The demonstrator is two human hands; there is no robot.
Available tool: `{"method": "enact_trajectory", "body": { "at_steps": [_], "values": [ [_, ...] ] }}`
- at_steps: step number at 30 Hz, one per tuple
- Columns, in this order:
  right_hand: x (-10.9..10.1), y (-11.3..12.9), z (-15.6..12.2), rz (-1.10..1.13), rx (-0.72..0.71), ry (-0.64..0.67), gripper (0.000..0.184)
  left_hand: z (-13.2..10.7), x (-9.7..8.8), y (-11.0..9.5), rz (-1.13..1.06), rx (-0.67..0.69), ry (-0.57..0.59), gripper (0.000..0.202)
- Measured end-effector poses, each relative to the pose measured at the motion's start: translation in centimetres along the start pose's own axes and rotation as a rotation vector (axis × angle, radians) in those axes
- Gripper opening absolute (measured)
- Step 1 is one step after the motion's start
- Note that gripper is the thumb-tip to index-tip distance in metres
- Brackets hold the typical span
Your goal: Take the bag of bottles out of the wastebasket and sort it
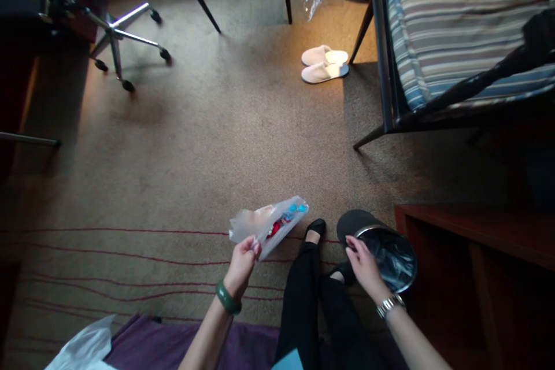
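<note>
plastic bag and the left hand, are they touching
Touching. The head view shows the left hand gripping the near edge of the plastic bag.

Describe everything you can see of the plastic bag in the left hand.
The plastic bag is thin, whitish, partly see-through and crumpled, like soft film. Bright red and blue patches show towards its right side; whether they are print or contents is unclear. The left hand pinches its near edge. It is held out slanting over the carpet, left of the black shoes.
</note>
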State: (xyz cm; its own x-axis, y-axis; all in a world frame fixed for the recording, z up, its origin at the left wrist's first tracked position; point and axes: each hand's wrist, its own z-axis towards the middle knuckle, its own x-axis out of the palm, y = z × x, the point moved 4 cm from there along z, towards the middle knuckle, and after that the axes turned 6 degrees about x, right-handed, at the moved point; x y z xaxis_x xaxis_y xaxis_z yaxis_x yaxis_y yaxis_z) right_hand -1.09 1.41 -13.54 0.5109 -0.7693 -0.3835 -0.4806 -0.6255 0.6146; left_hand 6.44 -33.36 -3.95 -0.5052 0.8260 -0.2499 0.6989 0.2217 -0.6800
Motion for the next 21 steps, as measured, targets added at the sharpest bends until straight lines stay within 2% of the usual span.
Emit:
{"method": "enact_trajectory", "body": {
  "at_steps": [2,5,8,10,12,13,15,16,18,21],
  "values": [
    [0.5,3.7,2.8,-0.138,-0.127,0.016,0.053,-2.4,0.4,-1.6,-0.054,0.006,0.050,0.019],
    [2.9,8.2,5.6,-0.350,-0.230,0.175,0.046,-5.5,1.5,-3.0,-0.206,-0.102,0.095,0.022],
    [4.9,10.1,7.0,-0.418,-0.226,0.221,0.043,-7.0,3.0,-4.5,-0.392,-0.209,0.151,0.027],
    [4.9,9.7,7.5,-0.386,-0.186,0.150,0.053,-6.5,4.0,-5.7,-0.466,-0.235,0.178,0.031],
    [3.5,8.4,7.5,-0.320,-0.137,-0.036,0.062,-4.8,5.4,-6.3,-0.486,-0.242,0.196,0.034],
    [2.6,7.5,7.2,-0.286,-0.107,-0.143,0.058,-3.6,6.3,-6.4,-0.470,-0.240,0.210,0.035],
    [1.1,5.8,6.6,-0.242,-0.062,-0.269,0.033,-1.0,8.7,-6.2,-0.409,-0.242,0.262,0.034],
    [1.0,5.2,6.4,-0.235,-0.058,-0.260,0.024,0.2,10.0,-6.0,-0.374,-0.242,0.289,0.033],
    [1.7,4.6,6.8,-0.244,-0.092,-0.143,0.024,2.1,12.5,-5.8,-0.328,-0.237,0.337,0.030],
    [3.1,4.2,9.6,-0.283,-0.119,-0.061,0.025,3.3,15.0,-6.4,-0.314,-0.183,0.394,0.030]
  ]
}}
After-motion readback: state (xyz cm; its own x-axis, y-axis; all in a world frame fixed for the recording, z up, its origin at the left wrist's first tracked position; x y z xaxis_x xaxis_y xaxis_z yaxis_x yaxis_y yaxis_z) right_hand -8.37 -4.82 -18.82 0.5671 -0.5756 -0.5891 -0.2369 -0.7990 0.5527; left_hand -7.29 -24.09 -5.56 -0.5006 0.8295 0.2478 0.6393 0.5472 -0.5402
